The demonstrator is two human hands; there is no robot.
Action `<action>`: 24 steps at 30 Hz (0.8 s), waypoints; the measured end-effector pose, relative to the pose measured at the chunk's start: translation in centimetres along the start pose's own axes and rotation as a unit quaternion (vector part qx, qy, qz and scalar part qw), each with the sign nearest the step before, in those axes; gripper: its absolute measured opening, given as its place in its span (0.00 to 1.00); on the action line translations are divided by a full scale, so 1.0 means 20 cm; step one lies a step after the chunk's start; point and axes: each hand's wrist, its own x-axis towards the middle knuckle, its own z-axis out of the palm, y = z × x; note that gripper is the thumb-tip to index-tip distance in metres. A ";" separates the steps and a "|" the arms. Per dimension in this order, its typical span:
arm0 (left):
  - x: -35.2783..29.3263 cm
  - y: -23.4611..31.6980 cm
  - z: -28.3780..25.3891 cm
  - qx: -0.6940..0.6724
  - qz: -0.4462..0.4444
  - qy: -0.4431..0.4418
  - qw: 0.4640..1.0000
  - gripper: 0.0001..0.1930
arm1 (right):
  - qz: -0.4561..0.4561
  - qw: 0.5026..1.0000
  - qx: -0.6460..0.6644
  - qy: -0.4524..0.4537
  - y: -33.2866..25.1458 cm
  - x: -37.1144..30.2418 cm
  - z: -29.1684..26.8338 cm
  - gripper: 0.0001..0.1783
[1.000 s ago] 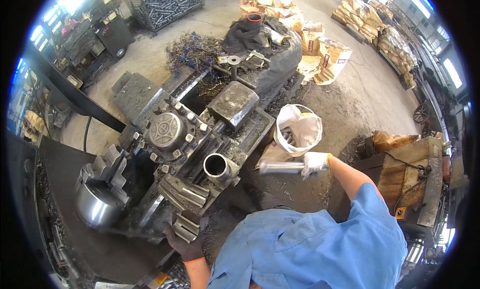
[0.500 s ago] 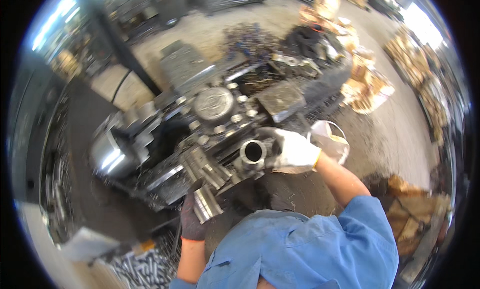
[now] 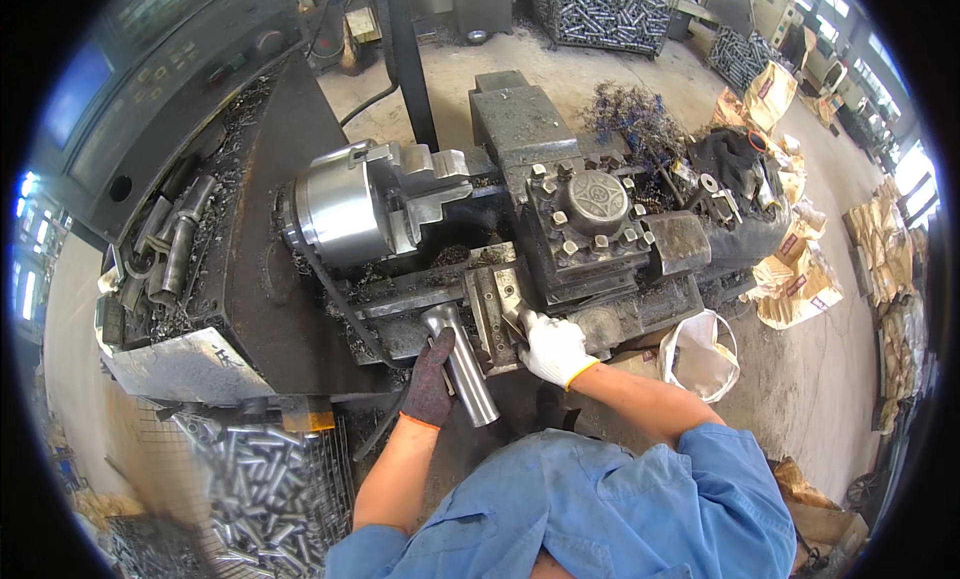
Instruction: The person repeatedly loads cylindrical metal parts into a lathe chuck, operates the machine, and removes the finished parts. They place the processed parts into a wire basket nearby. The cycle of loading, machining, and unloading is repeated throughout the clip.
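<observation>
My left hand (image 3: 430, 381), in a dark glove with an orange cuff, is closed around a shiny metal cylinder (image 3: 470, 377). The cylinder slants, its wider, collar-like end up beside the lathe carriage and its plain end toward me. My right hand (image 3: 556, 349), in a white glove, lies at the front of the carriage with curled fingers. A small metal piece (image 3: 522, 321) shows at its fingertips, but what the fingers grip is hidden. Just left of that hand is a grooved steel block (image 3: 493, 309). Beyond both hands stands the bolted tool post (image 3: 597, 201).
The large lathe chuck (image 3: 345, 211) with stepped jaws is at left. A wire basket of metal parts (image 3: 265, 494) stands at lower left. Metal shavings (image 3: 630, 119) lie behind the tool post. A white bucket (image 3: 700, 357) and paper sacks (image 3: 800, 269) are on the right.
The view has swung left and steadied. A hollow round end beside my right hand no longer shows. The cylinder in my left hand now shows at greater length, beside the carriage.
</observation>
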 end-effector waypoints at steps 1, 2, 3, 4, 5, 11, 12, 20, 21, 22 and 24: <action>0.01 0.01 -0.04 0.003 0.008 -0.005 1.000 0.25 | 0.015 0.999 0.031 -0.020 0.02 0.02 -0.01 0.31; 0.02 0.04 -0.07 -0.015 -0.030 -0.027 0.999 0.25 | -0.010 0.993 0.118 -0.001 0.05 0.04 -0.05 0.30; 0.02 0.05 -0.08 -0.020 -0.013 -0.011 1.000 0.26 | -0.001 0.980 0.195 -0.028 0.07 0.07 -0.11 0.29; 0.04 0.08 -0.07 -0.024 0.009 0.009 1.000 0.27 | -0.008 0.931 0.363 -0.046 0.09 0.08 -0.18 0.32; 0.03 0.09 -0.04 -0.028 0.031 0.021 0.999 0.28 | -0.037 0.871 0.482 -0.094 0.09 0.07 -0.26 0.37; 0.06 0.21 0.35 -0.078 0.159 -0.025 0.984 0.32 | 0.027 0.921 0.340 -0.186 -0.24 0.19 -0.53 0.51; 0.06 0.25 0.38 -0.092 0.201 -0.058 0.974 0.33 | 0.007 0.902 0.404 -0.156 -0.24 0.20 -0.60 0.49; 0.03 0.30 0.02 0.026 0.283 -0.009 0.959 0.33 | -0.272 0.955 -0.081 0.090 0.09 0.67 -1.32 0.43; 0.02 0.23 -0.07 0.032 0.278 0.046 0.959 0.31 | -0.297 0.925 -0.185 0.148 0.13 0.78 -1.34 0.39; -0.01 0.14 -0.15 0.047 0.258 0.100 0.960 0.29 | -0.256 0.938 -0.201 0.117 0.14 0.91 -1.33 0.32; -0.09 -0.02 -0.35 -0.051 0.221 0.123 0.966 0.28 | -0.229 0.931 -0.279 0.053 0.20 1.08 -1.26 0.21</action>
